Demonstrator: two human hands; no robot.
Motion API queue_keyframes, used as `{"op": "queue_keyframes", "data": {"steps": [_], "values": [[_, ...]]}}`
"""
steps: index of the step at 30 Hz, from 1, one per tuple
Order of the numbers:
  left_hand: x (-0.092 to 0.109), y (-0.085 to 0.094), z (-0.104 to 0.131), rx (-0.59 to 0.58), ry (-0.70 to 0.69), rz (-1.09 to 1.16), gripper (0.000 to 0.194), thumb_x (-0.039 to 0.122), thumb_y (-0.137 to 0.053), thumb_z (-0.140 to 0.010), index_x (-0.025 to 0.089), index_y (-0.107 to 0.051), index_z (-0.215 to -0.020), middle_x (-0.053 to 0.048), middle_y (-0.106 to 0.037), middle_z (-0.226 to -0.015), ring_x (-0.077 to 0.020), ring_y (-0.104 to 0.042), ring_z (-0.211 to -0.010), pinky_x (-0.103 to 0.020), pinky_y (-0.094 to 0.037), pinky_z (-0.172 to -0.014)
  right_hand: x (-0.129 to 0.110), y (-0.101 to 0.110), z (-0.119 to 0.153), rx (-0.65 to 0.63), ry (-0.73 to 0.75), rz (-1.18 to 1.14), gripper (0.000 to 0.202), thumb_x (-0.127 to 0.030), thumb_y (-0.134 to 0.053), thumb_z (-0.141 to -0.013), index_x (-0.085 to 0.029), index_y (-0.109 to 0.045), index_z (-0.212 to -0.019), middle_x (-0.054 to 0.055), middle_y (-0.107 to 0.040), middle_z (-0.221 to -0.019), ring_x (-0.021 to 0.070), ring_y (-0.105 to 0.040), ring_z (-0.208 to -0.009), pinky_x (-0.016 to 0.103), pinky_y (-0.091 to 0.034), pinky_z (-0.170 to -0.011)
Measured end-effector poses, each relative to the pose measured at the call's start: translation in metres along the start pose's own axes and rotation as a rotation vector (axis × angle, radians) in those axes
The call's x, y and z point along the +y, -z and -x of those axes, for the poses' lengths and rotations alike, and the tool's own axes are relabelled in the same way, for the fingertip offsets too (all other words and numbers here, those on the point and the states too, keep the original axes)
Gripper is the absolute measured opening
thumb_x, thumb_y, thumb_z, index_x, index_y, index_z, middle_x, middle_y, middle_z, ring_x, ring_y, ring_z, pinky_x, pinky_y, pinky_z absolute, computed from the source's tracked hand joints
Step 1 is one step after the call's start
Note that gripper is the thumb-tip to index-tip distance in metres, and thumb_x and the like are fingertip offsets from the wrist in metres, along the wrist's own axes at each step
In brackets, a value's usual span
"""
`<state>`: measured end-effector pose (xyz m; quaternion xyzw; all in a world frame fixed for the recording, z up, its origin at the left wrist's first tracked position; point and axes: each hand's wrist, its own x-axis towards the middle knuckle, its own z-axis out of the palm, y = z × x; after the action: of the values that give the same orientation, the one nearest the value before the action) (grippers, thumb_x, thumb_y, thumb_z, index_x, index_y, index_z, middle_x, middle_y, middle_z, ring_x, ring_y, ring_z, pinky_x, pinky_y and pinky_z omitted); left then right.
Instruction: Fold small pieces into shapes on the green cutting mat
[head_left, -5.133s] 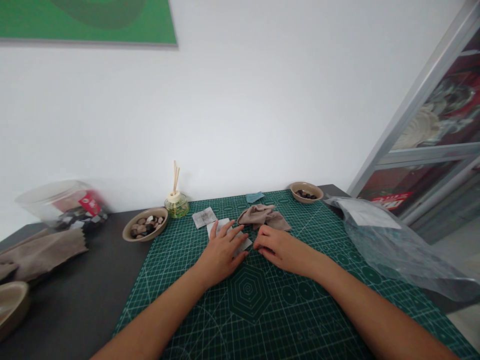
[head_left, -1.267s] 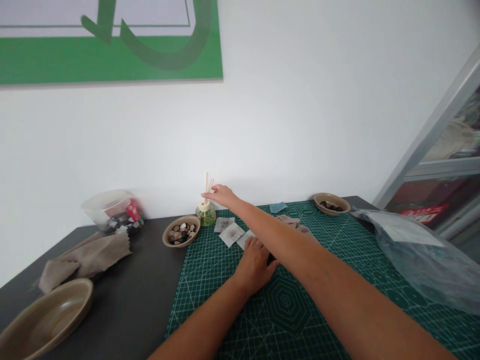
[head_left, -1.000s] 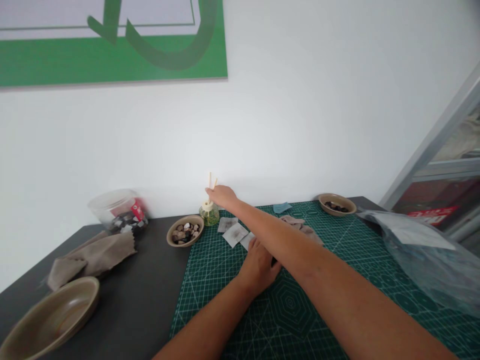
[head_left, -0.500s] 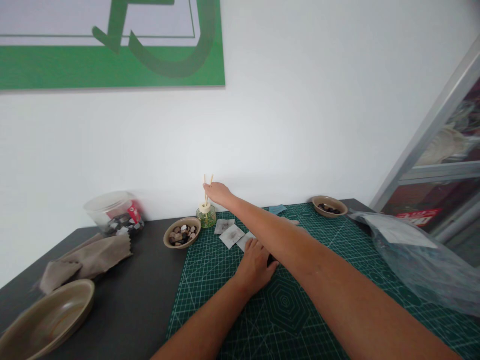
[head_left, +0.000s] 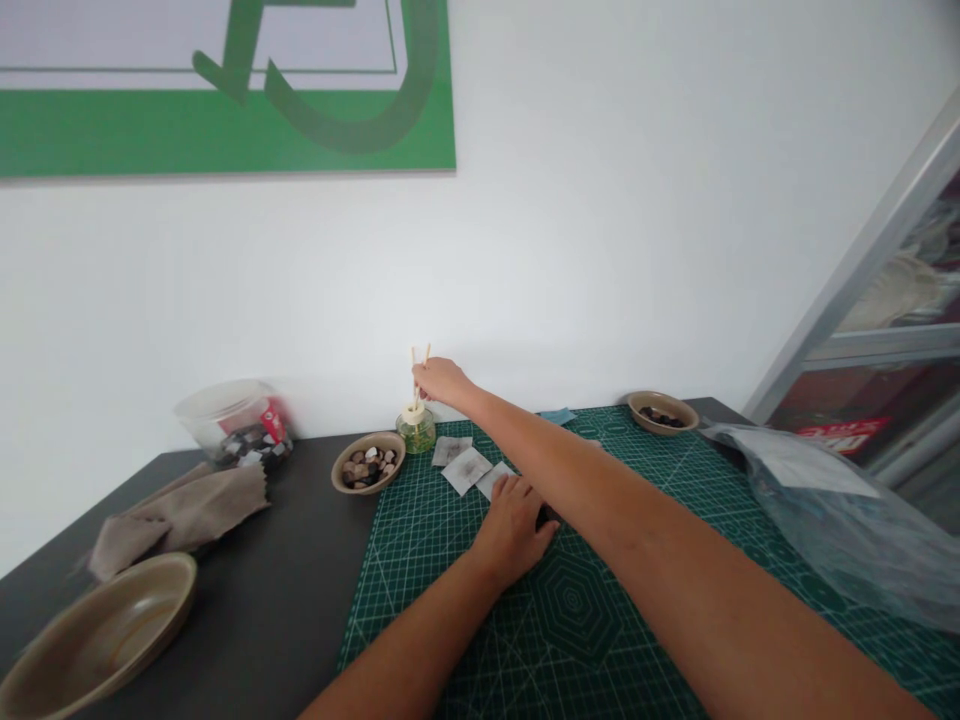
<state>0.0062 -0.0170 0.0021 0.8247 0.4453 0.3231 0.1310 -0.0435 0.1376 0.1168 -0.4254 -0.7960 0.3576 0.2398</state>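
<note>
My right hand (head_left: 444, 380) reaches far across to the left, its fingers pinched on the thin pale reed sticks (head_left: 428, 351) of a reed diffuser. Below the fingers stands the diffuser's small glass bottle (head_left: 417, 436), with a cream cap and greenish contents; the sticks still enter its top. My left hand (head_left: 511, 528) rests palm down on the green cutting mat (head_left: 420, 560), thumb apart, fingertips at the edge of a white sachet (head_left: 493, 480). Part of that hand lies behind my right forearm, and a dark gap under it is unclear. More sachets (head_left: 466, 470) lie beside the bottle.
A bowl of pebbles (head_left: 345, 478) stands left of the bottle. Further left are a clear plastic tub (head_left: 217, 410), a brown cloth (head_left: 191, 515) and a large bowl (head_left: 161, 600). To the right sit a bowl of dark stones (head_left: 686, 414) and a plastic bag (head_left: 817, 530).
The view has shifted very slightly. My right hand stays pinched on the reed sticks, and my left hand keeps its place on the mat.
</note>
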Motion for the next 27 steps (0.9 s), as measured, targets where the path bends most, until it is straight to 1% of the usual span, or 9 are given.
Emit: {"op": "queue_keyframes", "data": {"steps": [3, 5, 6, 9, 14, 17, 20, 23, 27], "values": [[-0.005, -0.005, 0.001, 0.006, -0.010, -0.058, 0.022, 0.016, -0.066, -0.077, 0.020, -0.060, -0.098, -0.007, -0.061, -0.107, -0.0286, -0.053, -0.107, -0.051, -0.038, -0.096, 0.008, 0.004, 0.007, -0.005, -0.014, -0.148, 0.025, -0.031, -0.048, -0.093, -0.010, -0.062, -0.097, 0.008, -0.065, -0.093, 0.0173, -0.064, -0.078, 0.033, -0.054, -0.070], [-0.006, -0.006, 0.001, 0.003, -0.003, -0.070, 0.020, 0.016, -0.068, -0.074, 0.019, -0.061, -0.093, -0.007, -0.062, -0.102, -0.0271, -0.054, -0.102, -0.048, -0.040, -0.094, 0.015, 0.010, 0.014, 0.030, -0.012, -0.242, 0.035, -0.028, -0.041, -0.095, -0.009, -0.063, -0.076, 0.008, -0.067, -0.072, 0.0144, -0.064, -0.062, 0.026, -0.054, -0.062], [-0.006, -0.006, 0.001, 0.000, 0.001, -0.070, 0.019, 0.015, -0.069, -0.074, 0.019, -0.062, -0.091, -0.006, -0.062, -0.100, -0.0264, -0.054, -0.100, -0.047, -0.041, -0.093, 0.018, 0.014, 0.018, 0.053, -0.011, -0.286, 0.037, -0.027, -0.039, -0.095, -0.010, -0.062, -0.071, 0.007, -0.067, -0.067, 0.0132, -0.063, -0.058, 0.024, -0.053, -0.060], [-0.003, -0.004, 0.001, -0.003, 0.008, -0.061, 0.015, 0.013, -0.069, -0.073, 0.018, -0.062, -0.085, -0.005, -0.061, -0.095, -0.0254, -0.055, -0.097, -0.046, -0.040, -0.093, 0.022, 0.029, 0.027, 0.094, -0.006, -0.406, 0.038, -0.024, -0.037, -0.095, -0.012, -0.059, -0.066, 0.006, -0.067, -0.063, 0.0111, -0.062, -0.053, 0.021, -0.053, -0.057], [-0.001, -0.001, -0.001, -0.005, 0.009, -0.045, 0.015, 0.010, -0.068, -0.072, 0.018, -0.061, -0.083, -0.005, -0.061, -0.095, -0.0246, -0.055, -0.096, -0.045, -0.041, -0.092, 0.017, 0.056, 0.041, 0.132, 0.012, -0.560, 0.039, -0.025, -0.038, -0.095, -0.013, -0.058, -0.064, 0.006, -0.066, -0.060, 0.0111, -0.061, -0.051, 0.022, -0.053, -0.057], [-0.003, -0.002, -0.001, -0.007, 0.014, -0.041, 0.017, 0.009, -0.068, -0.072, 0.018, -0.061, -0.084, -0.005, -0.061, -0.095, -0.0242, -0.055, -0.096, -0.045, -0.041, -0.091, 0.025, 0.074, 0.061, 0.182, 0.024, -0.641, 0.040, -0.025, -0.036, -0.095, -0.013, -0.060, -0.066, 0.007, -0.067, -0.061, 0.0117, -0.063, -0.054, 0.023, -0.053, -0.060], [-0.005, -0.003, -0.001, -0.010, 0.025, -0.040, 0.018, 0.010, -0.069, -0.072, 0.018, -0.062, -0.085, -0.005, -0.061, -0.096, -0.0238, -0.055, -0.096, -0.044, -0.042, -0.090, 0.052, 0.095, 0.098, 0.263, 0.035, -0.706, 0.037, -0.027, -0.037, -0.093, -0.013, -0.062, -0.070, 0.007, -0.068, -0.062, 0.0123, -0.064, -0.057, 0.023, -0.052, -0.060], [-0.007, -0.004, -0.002, -0.016, 0.031, -0.039, 0.018, 0.011, -0.070, -0.071, 0.017, -0.062, -0.087, -0.005, -0.061, -0.097, -0.0235, -0.054, -0.097, -0.043, -0.041, -0.090, 0.093, 0.111, 0.144, 0.385, 0.014, -0.739, 0.037, -0.035, -0.041, -0.089, -0.015, -0.061, -0.064, 0.005, -0.065, -0.056, 0.0124, -0.060, -0.049, 0.021, -0.047, -0.050], [-0.008, -0.005, -0.003, -0.026, 0.038, -0.040, 0.018, 0.013, -0.070, -0.072, 0.018, -0.063, -0.087, -0.005, -0.061, -0.097, -0.0234, -0.054, -0.097, -0.042, -0.042, -0.089, 0.139, 0.118, 0.200, 0.543, -0.001, -0.741, 0.038, -0.047, -0.049, -0.080, -0.018, -0.058, -0.057, 0.002, -0.059, -0.048, 0.0128, -0.052, -0.043, 0.023, -0.040, -0.042]]}}
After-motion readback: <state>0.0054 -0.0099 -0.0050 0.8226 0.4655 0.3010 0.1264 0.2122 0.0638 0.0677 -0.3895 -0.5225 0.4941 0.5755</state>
